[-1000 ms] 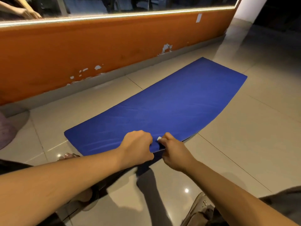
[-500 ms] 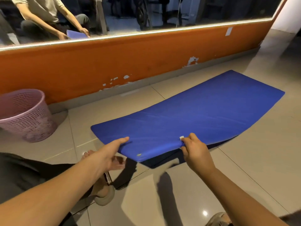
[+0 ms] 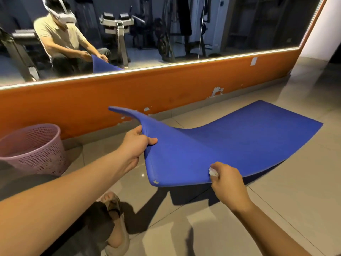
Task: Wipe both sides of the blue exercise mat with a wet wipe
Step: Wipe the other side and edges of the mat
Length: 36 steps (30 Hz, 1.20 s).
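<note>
My left hand (image 3: 137,143) grips the mat (image 3: 230,143) by its raised end; my right hand (image 3: 227,179) pinches its near edge and the wipe (image 3: 212,171) together. I'd lift evenly to flip it.

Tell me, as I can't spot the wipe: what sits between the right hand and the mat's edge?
A crumpled white wet wipe, pinched by the right hand against the near edge of the blue mat; the head view shows it.

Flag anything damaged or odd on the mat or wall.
The blue mat has a pale nick at its near lifted corner. The orange wall shows chipped paint patches low down. Nothing spilled.
</note>
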Tool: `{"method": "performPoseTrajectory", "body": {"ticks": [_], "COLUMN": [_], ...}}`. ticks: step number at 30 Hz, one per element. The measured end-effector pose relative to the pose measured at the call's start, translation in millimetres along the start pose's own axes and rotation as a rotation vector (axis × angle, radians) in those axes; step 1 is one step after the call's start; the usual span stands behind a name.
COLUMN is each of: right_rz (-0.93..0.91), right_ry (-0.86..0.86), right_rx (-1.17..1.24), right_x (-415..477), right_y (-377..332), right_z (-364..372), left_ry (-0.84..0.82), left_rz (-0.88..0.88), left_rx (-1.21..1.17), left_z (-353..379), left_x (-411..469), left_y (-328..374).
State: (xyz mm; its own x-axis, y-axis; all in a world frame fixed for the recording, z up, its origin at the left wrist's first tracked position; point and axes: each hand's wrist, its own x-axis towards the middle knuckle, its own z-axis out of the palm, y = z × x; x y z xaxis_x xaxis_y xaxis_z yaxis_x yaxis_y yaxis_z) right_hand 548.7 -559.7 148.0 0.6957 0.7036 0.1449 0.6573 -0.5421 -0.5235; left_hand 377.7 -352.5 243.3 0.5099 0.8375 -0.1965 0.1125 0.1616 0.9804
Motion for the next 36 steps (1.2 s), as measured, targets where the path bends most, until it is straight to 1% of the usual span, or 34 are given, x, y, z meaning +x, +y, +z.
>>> {"method": "performPoseTrajectory", "body": {"ticks": [3,6,8,10,12,14,16,18,20,21,22,24,26,28,30,31,32,33,35,36], "right_rz": [-0.016,-0.089,-0.138,-0.132,-0.029,0.130,0.279,0.396,0.449,0.431,0.373,0.174,-0.009,-0.116,-0.179,-0.155,-0.079,0.038,0.285,0.349], "right_ry": [0.059,0.028,-0.013,0.007,0.083,0.151,0.183,0.164,0.115,0.096,0.100,0.111,0.047,-0.002,0.034,0.075,0.113,0.123,0.110,0.101], "right_rx": [0.177,0.391,0.449,0.449,0.472,0.566,0.630,0.616,0.583,0.581,0.592,0.631,0.720,0.798,0.760,0.695,0.616,0.552,0.514,0.509], "right_x": [-3,1,7,18,27,36,42,43,37,31,22,-1,-25,-40,-35,-26,-15,-4,7,8], "right_y": [-10,-25,-36,-43,-48,-49,-45,-40,-41,-46,-54,-79,-111,-131,-123,-109,-90,-69,-40,-37], "right_z": [-7,1,15,34,51,63,71,81,89,93,95,97,98,98,97,99,101,104,108,111], "left_ry": [-0.029,-0.019,-0.020,-0.012,-0.006,0.009,0.037,0.061,0.078,0.094,0.111,0.139,0.162,0.189,0.213,0.217,0.214,0.209,0.193,0.191], "left_rz": [0.098,0.184,0.188,0.182,0.180,0.181,0.152,0.099,0.046,0.020,0.000,-0.027,-0.043,-0.060,-0.085,-0.096,-0.104,-0.109,-0.109,-0.107], "left_rx": [0.027,0.042,0.062,0.064,0.043,0.036,0.029,0.026,0.019,0.008,0.001,-0.005,-0.012,-0.017,-0.036,-0.041,-0.042,-0.042,-0.034,-0.032], "left_z": [-7,-23,-38,-48,-49,-46,-44,-46,-48,-49,-51,-53,-54,-55,-57,-57,-58,-58,-57,-56], "left_x": [-5,-5,-4,-4,-1,4,9,15,19,21,23,27,28,28,29,28,29,28,25,23], "left_y": [32,60,65,60,53,48,45,41,35,32,30,26,24,23,22,21,20,19,16,15]}}
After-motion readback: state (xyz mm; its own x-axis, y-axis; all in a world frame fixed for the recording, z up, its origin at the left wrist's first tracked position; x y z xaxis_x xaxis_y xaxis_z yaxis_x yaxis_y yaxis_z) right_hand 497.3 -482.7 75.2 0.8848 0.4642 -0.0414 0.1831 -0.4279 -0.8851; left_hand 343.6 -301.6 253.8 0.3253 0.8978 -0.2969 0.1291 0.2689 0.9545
